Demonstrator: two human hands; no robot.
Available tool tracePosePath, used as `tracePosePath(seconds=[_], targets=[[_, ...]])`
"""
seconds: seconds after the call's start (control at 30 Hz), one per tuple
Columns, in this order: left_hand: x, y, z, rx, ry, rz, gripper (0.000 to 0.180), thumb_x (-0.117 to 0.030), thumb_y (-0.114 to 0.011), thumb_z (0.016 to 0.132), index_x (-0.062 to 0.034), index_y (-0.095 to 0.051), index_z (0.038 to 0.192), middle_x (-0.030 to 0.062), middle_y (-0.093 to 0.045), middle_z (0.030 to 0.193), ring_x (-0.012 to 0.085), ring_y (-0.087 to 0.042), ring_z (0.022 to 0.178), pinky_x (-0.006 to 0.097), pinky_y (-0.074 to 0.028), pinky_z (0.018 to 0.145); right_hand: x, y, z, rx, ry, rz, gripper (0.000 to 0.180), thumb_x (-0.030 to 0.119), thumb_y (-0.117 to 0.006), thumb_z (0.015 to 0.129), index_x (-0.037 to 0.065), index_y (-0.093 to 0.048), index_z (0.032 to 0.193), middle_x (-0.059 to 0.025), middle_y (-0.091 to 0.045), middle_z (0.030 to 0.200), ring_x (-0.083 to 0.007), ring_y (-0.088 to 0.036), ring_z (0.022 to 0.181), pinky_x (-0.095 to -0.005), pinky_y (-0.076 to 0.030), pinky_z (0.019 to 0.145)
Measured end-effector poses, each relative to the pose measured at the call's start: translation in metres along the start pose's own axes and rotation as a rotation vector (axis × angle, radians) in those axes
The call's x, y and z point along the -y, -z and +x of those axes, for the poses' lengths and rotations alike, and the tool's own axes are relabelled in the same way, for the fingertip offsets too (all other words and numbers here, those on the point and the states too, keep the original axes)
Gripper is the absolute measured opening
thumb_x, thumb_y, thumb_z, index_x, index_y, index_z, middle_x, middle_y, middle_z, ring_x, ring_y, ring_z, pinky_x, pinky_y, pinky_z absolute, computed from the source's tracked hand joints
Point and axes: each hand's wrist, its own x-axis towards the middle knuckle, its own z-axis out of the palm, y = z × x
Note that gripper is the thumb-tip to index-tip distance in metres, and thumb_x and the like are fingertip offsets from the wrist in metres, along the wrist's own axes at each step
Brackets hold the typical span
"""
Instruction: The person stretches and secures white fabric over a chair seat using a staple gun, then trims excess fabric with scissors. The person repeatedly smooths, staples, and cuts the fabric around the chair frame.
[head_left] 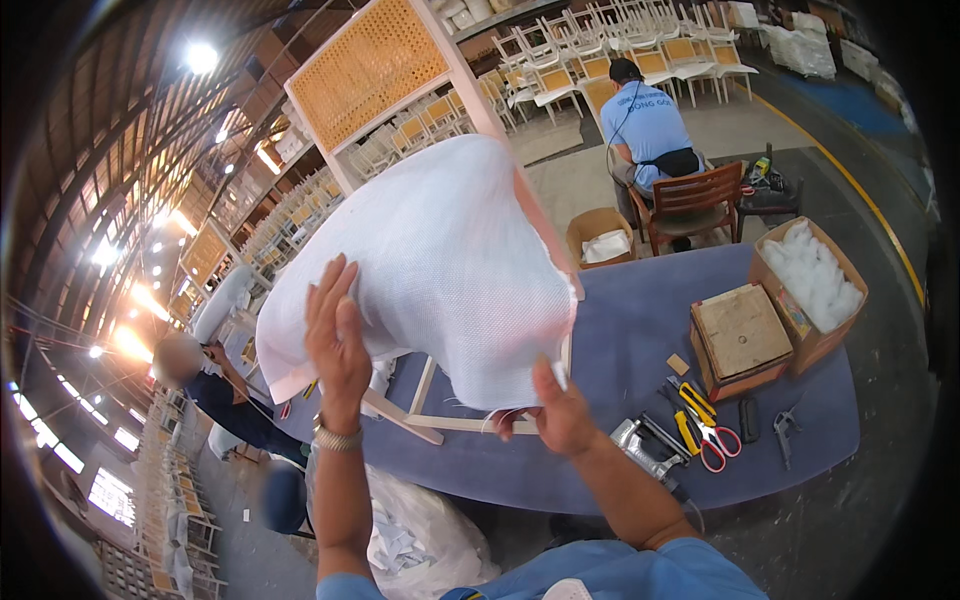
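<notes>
Head view: soft, light white foam-mesh wrapping (440,270) was pressed by the flat-open left hand (337,345) — its hem pinched in the closed right hand (562,412).

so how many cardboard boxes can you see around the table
3. One open box with white filling at the table's right end, a closed box just left of it, and an open box on the floor behind the table. Others may be hidden behind the wrapped chair.
</notes>
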Motion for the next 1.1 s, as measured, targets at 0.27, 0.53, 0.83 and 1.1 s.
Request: tracePosePath(seconds=[0.27, 0.53, 0.83, 1.1], targets=[[0.064, -0.042, 0.004, -0.235, -0.174, 0.079, 0.041, -0.020, -0.042, 0.101, 0.0008, -0.063, 0.129, 0.0178, -0.064, 0.132, 0.0325, -0.056, 0.129, 0.046, -0.031, 0.115, 0.006, -0.038, 0.014, -0.112, 0.064, -0.259, 0.051, 0.048, -0.045, 0.106, 0.001, -0.057, 0.088, -0.0040, -0.052, 0.062, -0.0103, -0.049, 0.051, -0.0268, -0.039, 0.044], [0.080, -0.026, -0.037, -0.307, -0.038, 0.058, 0.042, -0.018, -0.040, 0.100, -0.0010, -0.062, 0.132, 0.0163, -0.061, 0.137, 0.0331, -0.049, 0.136, 0.047, -0.027, 0.118, -0.084, -0.072, -0.043, -0.238, -0.078, -0.073, 0.060, 0.056, -0.037, 0.105, 0.004, -0.052, 0.077, -0.0015, -0.035, 0.053, -0.0119, -0.037, 0.043, -0.0268, -0.031, 0.041], [-0.035, -0.075, -0.175, -0.383, 0.313, -0.265, 0.043, -0.002, -0.059, 0.091, 0.0000, -0.058, 0.134, 0.0249, -0.054, 0.137, 0.0397, -0.050, 0.132, 0.046, -0.038, 0.111, -0.076, -0.052, -0.043, -0.138, -0.148, 0.019, 0.063, 0.059, -0.025, 0.106, 0.015, -0.030, 0.061, -0.0021, -0.035, 0.052, -0.0159, -0.038, 0.039, -0.0295, -0.032, 0.038], [-0.055, -0.100, -0.181, -0.374, 0.115, -0.503, 0.049, -0.022, -0.078, 0.075, -0.0023, -0.065, 0.119, 0.0180, -0.053, 0.136, 0.0373, -0.048, 0.127, 0.052, -0.039, 0.102, -0.088, -0.061, -0.044, -0.006, -0.173, 0.365, 0.060, 0.053, -0.017, 0.108, 0.016, -0.033, 0.064, -0.0023, -0.040, 0.055, -0.0144, -0.039, 0.039, -0.0288, -0.034, 0.039]])
